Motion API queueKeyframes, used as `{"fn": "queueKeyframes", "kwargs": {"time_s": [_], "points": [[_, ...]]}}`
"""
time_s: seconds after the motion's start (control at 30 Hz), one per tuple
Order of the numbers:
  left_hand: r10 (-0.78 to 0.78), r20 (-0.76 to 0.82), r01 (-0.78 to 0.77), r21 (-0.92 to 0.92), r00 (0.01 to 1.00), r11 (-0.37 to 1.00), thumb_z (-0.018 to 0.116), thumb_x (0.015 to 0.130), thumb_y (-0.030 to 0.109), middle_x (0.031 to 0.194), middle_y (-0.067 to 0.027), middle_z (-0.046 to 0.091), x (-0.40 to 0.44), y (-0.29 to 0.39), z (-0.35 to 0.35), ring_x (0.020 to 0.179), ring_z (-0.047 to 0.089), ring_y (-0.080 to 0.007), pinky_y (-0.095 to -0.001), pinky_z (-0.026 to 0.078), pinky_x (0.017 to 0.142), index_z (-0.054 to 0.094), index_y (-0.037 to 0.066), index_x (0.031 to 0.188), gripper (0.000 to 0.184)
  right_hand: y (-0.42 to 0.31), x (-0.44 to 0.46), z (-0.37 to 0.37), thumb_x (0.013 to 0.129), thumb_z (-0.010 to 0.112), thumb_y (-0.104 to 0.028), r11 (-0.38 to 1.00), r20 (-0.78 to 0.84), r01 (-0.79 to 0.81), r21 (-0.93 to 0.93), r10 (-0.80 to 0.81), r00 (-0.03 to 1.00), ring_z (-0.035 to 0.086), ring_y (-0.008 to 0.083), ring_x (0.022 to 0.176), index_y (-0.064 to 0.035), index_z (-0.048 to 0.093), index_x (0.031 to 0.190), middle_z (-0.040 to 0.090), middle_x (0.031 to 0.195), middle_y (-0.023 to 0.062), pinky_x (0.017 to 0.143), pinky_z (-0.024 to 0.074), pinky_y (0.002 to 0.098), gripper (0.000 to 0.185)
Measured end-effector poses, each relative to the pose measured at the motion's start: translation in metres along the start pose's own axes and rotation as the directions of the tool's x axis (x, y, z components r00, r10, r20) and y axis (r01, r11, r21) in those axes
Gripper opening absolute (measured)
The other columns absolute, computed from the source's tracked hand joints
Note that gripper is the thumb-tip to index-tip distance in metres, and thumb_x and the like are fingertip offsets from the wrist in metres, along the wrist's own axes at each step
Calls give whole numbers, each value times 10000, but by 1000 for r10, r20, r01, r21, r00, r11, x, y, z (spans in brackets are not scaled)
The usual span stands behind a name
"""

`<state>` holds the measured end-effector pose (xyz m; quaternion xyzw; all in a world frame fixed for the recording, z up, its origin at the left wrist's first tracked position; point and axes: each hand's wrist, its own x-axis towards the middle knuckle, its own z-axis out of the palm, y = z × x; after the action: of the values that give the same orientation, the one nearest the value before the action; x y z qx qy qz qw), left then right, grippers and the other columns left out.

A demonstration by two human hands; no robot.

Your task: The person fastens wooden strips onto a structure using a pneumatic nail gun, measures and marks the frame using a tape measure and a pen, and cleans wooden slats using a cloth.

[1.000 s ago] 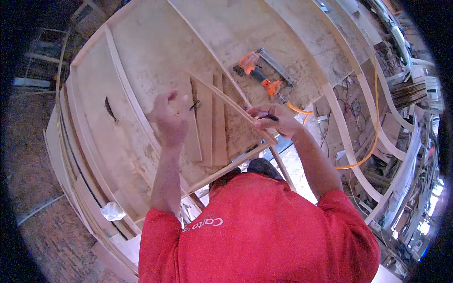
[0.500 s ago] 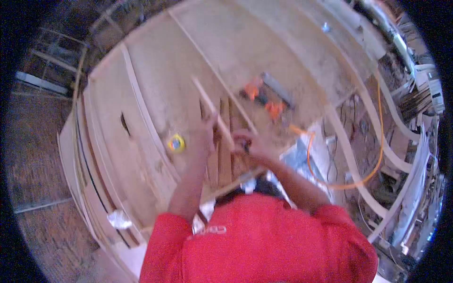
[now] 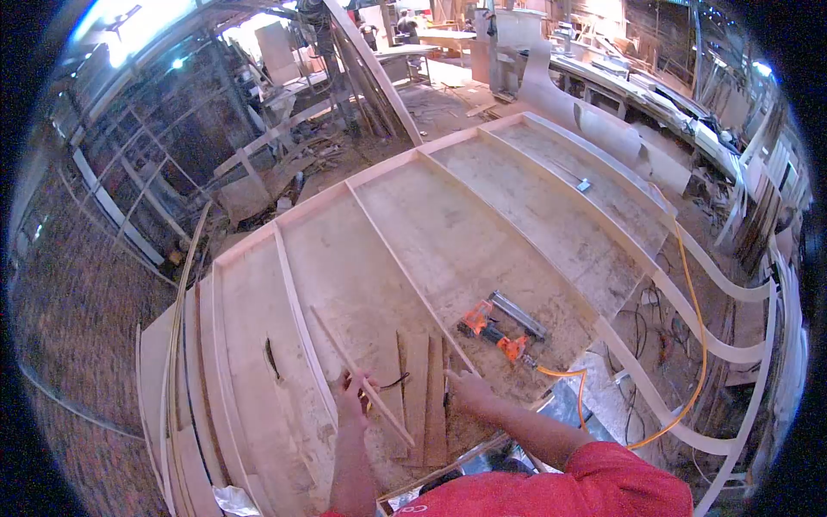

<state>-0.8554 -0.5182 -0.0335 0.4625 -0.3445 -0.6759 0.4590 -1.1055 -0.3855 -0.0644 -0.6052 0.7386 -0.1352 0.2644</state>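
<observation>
My left hand [image 3: 351, 398] is closed around a thin wooden strip [image 3: 366, 383], which lies slantwise over the large ribbed wooden panel [image 3: 401, 228]. A dark curved piece sticks out just right of that hand. My right hand [image 3: 468, 389] is closed on a small dark object [image 3: 446, 388], too small to identify, beside a rib of the panel. Between my hands lie several flat wooden boards [image 3: 415, 396]. An orange nail gun [image 3: 504, 332] rests on the panel beyond my right hand.
An orange hose [image 3: 699, 345] runs from the nail gun over curved wooden ribs [image 3: 663, 388] at right. A dark slot [image 3: 272, 358] shows in the panel at left. Crumpled plastic [image 3: 234, 500] sits at the near left edge. Benches and people [image 3: 407, 26] appear far back.
The view has tilted up to show the workshop beyond. My left hand has taken hold of the strip, and my right hand has left it. The yellow tape measure is no longer plainly visible.
</observation>
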Motion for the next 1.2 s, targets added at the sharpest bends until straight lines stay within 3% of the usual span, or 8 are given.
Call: {"fn": "queueKeyframes", "kwargs": {"time_s": [0.13,0.23,0.3,0.4,0.83,1.0,1.07,1.2], "points": [[-79,42,82,-71,996,994,649,961,181,877,-134,662,-2,-5,-27,768,694,-250,-384,600,624,508,12,1182,312,14,-5,-7,787,672,-97,995,-9,-38,91,39,999,633,428,1009,-98,565,1378,649,993,207,873,521,547,601],[-125,-21,119,-183,992,976,624,956,194,852,-163,663,0,-18,-37,716,690,-284,-416,604,622,507,-5,1159,307,81,10,-3,774,690,-136,994,-448,109,-1,-98,889,612,406,952,-93,670,1178,636,920,186,820,511,513,407],[-143,41,148,-169,989,974,610,956,196,848,-170,662,4,-19,-42,700,692,-293,-430,607,620,500,-16,1167,319,118,25,-7,758,721,-186,988,-612,-132,82,155,776,595,375,935,-87,666,995,634,939,171,804,494,481,263],[-141,69,146,-74,988,987,599,954,178,846,-178,662,14,-29,-46,676,697,-302,-436,607,610,483,-29,1191,336,125,24,-32,744,741,-218,979,-651,-199,-41,125,748,603,358,998,-86,613,947,632,967,158,822,484,502,274],[33,73,-54,294,997,954,623,932,3,912,-205,704,-22,0,25,723,730,-331,-442,621,622,516,-73,1189,288,175,61,-36,767,760,-239,955,-273,-126,-269,50,961,684,345,876,-93,506,1156,671,933,159,819,481,513,487],[21,168,-70,295,986,953,607,904,-22,893,-202,676,-23,10,46,722,720,-323,-435,630,648,449,-48,1266,396,166,33,-100,770,726,-161,988,-340,-18,154,70,938,675,406,860,-74,508,1250,670,889,192,783,524,501,534],[-25,209,-30,256,978,966,603,906,-24,905,-205,676,-23,20,72,733,721,-327,-437,631,652,449,-52,1279,405,168,14,-112,771,727,-128,951,-295,-124,283,210,932,665,337,808,-64,531,1287,657,858,150,756,524,453,556],[-15,275,-54,242,961,969,590,928,-20,946,-199,672,-20,25,126,771,713,-321,-416,626,668,458,-31,1320,413,171,-65,-137,746,765,-88,843,-465,112,527,175,868,583,173,721,-72,567,1317,598,784,36,664,476,341,604]]}}
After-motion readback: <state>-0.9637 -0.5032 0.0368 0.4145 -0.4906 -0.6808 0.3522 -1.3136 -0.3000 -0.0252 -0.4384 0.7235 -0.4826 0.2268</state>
